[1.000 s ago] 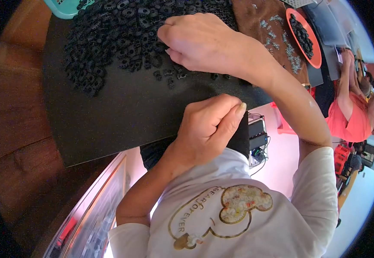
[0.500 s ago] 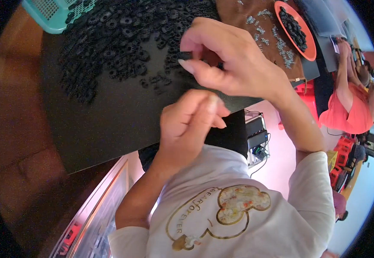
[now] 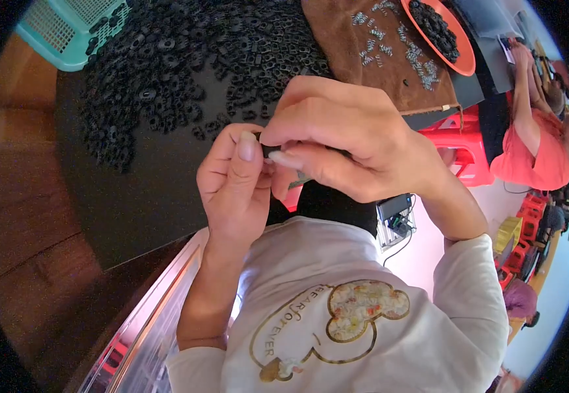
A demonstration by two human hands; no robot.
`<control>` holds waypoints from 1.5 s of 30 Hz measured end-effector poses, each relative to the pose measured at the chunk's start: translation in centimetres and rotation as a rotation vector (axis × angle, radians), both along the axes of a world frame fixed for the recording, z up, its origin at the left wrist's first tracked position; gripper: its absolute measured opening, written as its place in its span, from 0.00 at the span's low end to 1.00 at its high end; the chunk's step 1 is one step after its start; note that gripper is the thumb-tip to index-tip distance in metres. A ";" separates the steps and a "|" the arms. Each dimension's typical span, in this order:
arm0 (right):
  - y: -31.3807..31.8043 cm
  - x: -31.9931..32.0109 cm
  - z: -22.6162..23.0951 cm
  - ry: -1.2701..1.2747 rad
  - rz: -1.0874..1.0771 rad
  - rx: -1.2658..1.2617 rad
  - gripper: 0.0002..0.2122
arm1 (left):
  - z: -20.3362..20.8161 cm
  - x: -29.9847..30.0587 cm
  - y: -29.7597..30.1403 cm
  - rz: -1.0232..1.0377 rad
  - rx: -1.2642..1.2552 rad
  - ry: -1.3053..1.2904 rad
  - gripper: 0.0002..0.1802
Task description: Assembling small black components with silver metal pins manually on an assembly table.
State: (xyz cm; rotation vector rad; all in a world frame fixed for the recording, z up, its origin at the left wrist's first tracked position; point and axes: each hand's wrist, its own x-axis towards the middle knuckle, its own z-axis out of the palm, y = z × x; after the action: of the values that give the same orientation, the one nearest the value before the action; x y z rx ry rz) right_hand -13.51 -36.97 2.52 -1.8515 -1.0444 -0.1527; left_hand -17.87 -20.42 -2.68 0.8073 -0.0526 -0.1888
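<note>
A small black part (image 3: 270, 150) is pinched between the left hand (image 3: 235, 187) and right hand (image 3: 343, 147), and could be dropped into the black pile (image 3: 186, 59) at 11 o'clock.

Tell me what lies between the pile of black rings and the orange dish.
In the head view, a brown leather-like cloth strewn with small metal springs lies between the pile of black rings and the orange dish.

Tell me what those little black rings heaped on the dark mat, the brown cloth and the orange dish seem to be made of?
The small black ring-shaped parts look like rubber or matt plastic: dull, with no glint. The brown cloth looks like suede or soft leather, with a napped surface and a raw edge. The round orange dish seems to be smooth plastic with an even colour. The small silvery pieces on the cloth glint like metal.
</note>
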 end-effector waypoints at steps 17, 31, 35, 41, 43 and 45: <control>-0.1 -1.6 -0.5 -0.083 -0.112 -0.055 0.13 | 0.4 -0.4 0.3 -0.098 0.002 -0.013 0.15; -4.9 -0.9 0.6 -0.079 -0.307 -0.043 0.06 | -0.4 -0.3 0.2 -0.114 0.103 -0.086 0.13; -10.7 1.2 0.2 0.080 -0.597 -0.302 0.06 | -0.5 -0.1 0.3 -0.143 0.117 -0.129 0.13; -11.9 3.1 -2.0 -0.172 -0.573 -0.661 0.06 | 0.0 -0.2 0.2 -0.146 0.161 -0.130 0.13; -11.4 3.1 -1.9 -0.162 -0.599 -0.729 0.06 | 0.2 -0.2 0.2 -0.142 0.184 -0.136 0.13; -11.5 2.9 -1.8 -0.137 -0.610 -0.753 0.06 | 0.3 -0.3 0.1 -0.143 0.200 -0.144 0.13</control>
State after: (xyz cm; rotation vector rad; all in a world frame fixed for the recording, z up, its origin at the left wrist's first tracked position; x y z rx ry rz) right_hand -10.59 -48.46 0.77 -2.8505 -0.6200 -0.2712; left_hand -18.20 -20.29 -2.40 1.0172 -0.2304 -0.2744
